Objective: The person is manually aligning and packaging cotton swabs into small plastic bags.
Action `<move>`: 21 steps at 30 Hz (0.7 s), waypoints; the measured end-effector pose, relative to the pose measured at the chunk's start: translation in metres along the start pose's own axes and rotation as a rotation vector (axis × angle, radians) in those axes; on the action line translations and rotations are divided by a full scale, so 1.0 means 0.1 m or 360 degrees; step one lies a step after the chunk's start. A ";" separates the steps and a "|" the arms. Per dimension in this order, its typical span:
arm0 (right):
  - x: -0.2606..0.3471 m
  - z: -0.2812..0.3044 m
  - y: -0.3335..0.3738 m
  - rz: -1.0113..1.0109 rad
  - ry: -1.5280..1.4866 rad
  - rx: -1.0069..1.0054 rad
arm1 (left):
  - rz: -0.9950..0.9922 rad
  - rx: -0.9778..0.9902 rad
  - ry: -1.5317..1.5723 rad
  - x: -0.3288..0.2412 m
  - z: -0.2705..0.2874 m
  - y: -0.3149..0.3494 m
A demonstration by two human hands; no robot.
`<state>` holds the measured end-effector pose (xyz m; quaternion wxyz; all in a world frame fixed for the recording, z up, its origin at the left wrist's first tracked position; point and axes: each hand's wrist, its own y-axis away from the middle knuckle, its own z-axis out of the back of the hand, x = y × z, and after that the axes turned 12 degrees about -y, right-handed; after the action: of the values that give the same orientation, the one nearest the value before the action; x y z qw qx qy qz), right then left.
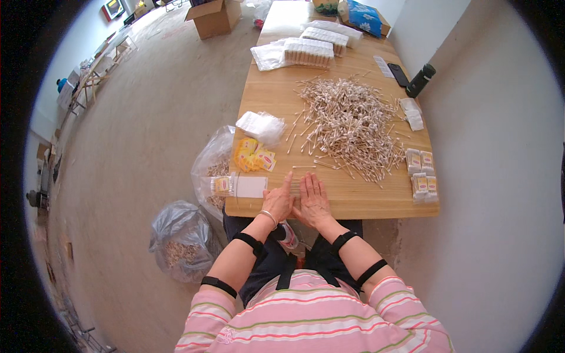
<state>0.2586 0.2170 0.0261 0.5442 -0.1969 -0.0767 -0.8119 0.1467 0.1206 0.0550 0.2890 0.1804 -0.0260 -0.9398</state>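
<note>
At the table's near edge, my left hand (pixel 279 201) and my right hand (pixel 313 203) press in from either side on a small row of cotton swabs (pixel 295 187). My right hand lies nearly flat, fingers stretched out. The left hand has its index finger extended along the row; its other fingers are partly hidden. One loose swab (pixel 304 167) lies just beyond the fingertips. Left of my left hand are a white card (pixel 252 187) and a filled swab pack (pixel 221 186) with a yellow label. A large heap of loose cotton swabs (pixel 353 123) spreads farther back.
Yellow labels (pixel 253 156) and clear bags (pixel 261 126) lie on the left side of the table (pixel 265 94). Filled packs (pixel 421 170) stand at right, near a dark bottle (pixel 421 80) and a phone (pixel 398 75). Bagged swab bundles (pixel 308 52) lie behind. A swab-filled bag (pixel 185 241) sits on the floor.
</note>
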 end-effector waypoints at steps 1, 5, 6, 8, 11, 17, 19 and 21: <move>0.00 -0.01 0.00 0.0013 0.0003 -0.0031 | -0.0016 0.0001 -0.0041 0.00 0.00 -0.01; 0.02 0.01 0.03 0.0027 -0.0092 -0.0029 | -0.0034 -0.0018 -0.0067 0.04 -0.05 0.01; 0.02 0.01 0.03 0.0025 -0.0094 -0.0031 | -0.0040 -0.0058 -0.0062 0.04 -0.05 0.02; 0.02 0.00 0.03 -0.0004 -0.0068 -0.0045 | -0.0055 -0.0094 -0.0058 0.01 -0.02 0.01; 0.03 0.00 0.02 -0.0029 -0.0005 -0.0026 | 0.0071 0.0134 0.0060 0.00 0.02 -0.02; 0.15 0.01 -0.02 -0.0165 -0.0146 0.0044 | 0.0094 -0.0849 0.1023 0.09 -0.22 -0.15; 0.19 -0.02 -0.03 -0.0145 -0.0123 0.0041 | 0.0089 -0.0777 0.1391 0.12 -0.35 -0.17; 0.19 -0.05 -0.04 -0.0140 -0.0095 0.0045 | 0.0149 -0.0704 0.1547 0.13 -0.36 -0.19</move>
<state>0.2478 0.2005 0.0292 0.5082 -0.2098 -0.1131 -0.8276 0.1396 0.1308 0.0139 0.3404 0.5283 0.3016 -0.7170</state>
